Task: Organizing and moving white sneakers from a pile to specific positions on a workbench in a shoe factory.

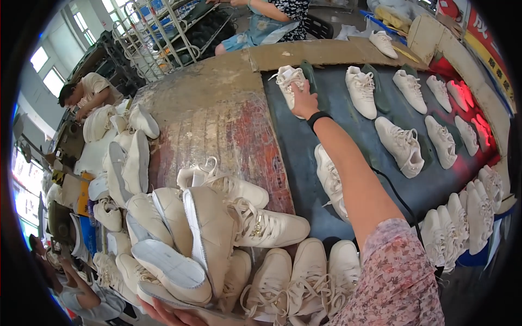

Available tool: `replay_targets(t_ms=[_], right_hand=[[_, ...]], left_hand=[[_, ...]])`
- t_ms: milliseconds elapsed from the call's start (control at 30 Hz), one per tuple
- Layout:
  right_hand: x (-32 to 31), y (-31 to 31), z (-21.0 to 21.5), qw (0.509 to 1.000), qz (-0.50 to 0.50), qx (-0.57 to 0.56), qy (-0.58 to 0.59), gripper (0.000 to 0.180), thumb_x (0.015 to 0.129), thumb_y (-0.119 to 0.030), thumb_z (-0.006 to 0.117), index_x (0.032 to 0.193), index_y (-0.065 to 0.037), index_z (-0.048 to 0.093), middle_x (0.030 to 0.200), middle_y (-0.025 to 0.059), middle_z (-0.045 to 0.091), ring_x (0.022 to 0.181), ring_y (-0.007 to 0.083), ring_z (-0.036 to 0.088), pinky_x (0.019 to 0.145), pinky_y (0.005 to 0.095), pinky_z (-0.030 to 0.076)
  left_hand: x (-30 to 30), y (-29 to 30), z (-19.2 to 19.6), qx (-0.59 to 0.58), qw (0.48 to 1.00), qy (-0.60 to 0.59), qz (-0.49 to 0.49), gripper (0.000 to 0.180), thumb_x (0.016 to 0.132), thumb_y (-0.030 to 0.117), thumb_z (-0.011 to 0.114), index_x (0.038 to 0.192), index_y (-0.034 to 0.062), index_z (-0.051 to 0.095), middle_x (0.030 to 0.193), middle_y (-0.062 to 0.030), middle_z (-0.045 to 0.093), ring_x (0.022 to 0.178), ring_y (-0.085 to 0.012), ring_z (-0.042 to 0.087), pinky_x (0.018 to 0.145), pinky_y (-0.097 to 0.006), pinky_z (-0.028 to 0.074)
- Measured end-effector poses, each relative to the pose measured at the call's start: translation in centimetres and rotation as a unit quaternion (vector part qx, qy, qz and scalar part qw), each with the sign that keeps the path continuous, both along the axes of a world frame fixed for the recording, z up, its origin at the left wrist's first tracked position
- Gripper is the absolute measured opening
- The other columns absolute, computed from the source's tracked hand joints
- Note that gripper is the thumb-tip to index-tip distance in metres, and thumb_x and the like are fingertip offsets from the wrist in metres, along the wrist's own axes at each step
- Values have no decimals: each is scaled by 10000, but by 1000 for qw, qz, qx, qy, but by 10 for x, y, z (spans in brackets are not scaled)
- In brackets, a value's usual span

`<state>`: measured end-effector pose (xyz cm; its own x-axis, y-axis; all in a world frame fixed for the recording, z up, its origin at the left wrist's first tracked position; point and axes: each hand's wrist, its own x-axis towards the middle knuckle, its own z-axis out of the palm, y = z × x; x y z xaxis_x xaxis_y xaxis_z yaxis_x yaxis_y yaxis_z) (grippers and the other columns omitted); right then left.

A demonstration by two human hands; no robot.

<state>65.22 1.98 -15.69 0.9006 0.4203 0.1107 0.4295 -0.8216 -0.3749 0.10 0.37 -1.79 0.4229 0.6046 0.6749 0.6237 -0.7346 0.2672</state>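
My right hand (305,101) reaches far across the dark board, its fingers closed round the near end of a cream lace-up sneaker (286,80). This sneaker's toe points away from me. My left hand (173,315) shows partly at the lower edge, holding a cream shoe (190,308) from below, with most of the fingers hidden. Right above it, a heap of cream shoes shows a grey-white sole (166,262) and a shoe tipped on end (209,228). Under my right forearm lies another laced sneaker (330,182), partly covered.
More sneakers (399,144) stand in rows on the dark board (348,136), some under red light at the right. A shoe row (451,228) lines the near right edge. A black cable (399,193) runs beside my forearm. Other people (95,92) sit at left and across the table.
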Motion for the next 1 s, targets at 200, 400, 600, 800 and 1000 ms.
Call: replay_targets(t_ms=[200,400,600,800,1000], right_hand=[[-34,7,-6,994,101,-14,48,1086,742,-438,806,1567,-164,156,1510,307,250,1263,573,432,1053,567,415],[-55,-44,38,964,261,48,31,621,868,-384,710,1345,-20,550,1209,206,655,1126,366,632,958,457,498],[-309,-145,276,760,592,89,252,462,965,-93,622,1409,-38,508,1189,75,675,1007,117,631,915,282,508],[-426,-199,347,461,777,341,259,1004,859,-136,767,1586,-48,81,1319,262,572,1033,282,682,841,331,552],[-472,-238,399,531,772,297,183,927,883,-132,733,1576,-38,125,1333,272,556,998,291,686,799,319,554]], left_hand=[[-17,11,-20,44,998,-53,8,463,1015,163,366,1432,-10,468,1559,-303,282,1417,-490,319,1135,-543,309],[4,6,-12,-9,999,-34,-11,522,895,43,434,1409,16,524,1542,-302,334,1348,-444,453,1009,-415,452],[18,5,2,34,999,-40,-14,571,818,26,550,1385,90,568,1517,-277,388,1376,-442,413,1111,-508,352],[0,6,6,5,999,-34,18,533,855,108,588,1386,139,568,1507,-240,380,1370,-412,406,1114,-497,340],[9,1,7,40,994,-103,-13,502,842,149,612,1344,156,602,1477,-222,439,1345,-407,431,1095,-509,363]])
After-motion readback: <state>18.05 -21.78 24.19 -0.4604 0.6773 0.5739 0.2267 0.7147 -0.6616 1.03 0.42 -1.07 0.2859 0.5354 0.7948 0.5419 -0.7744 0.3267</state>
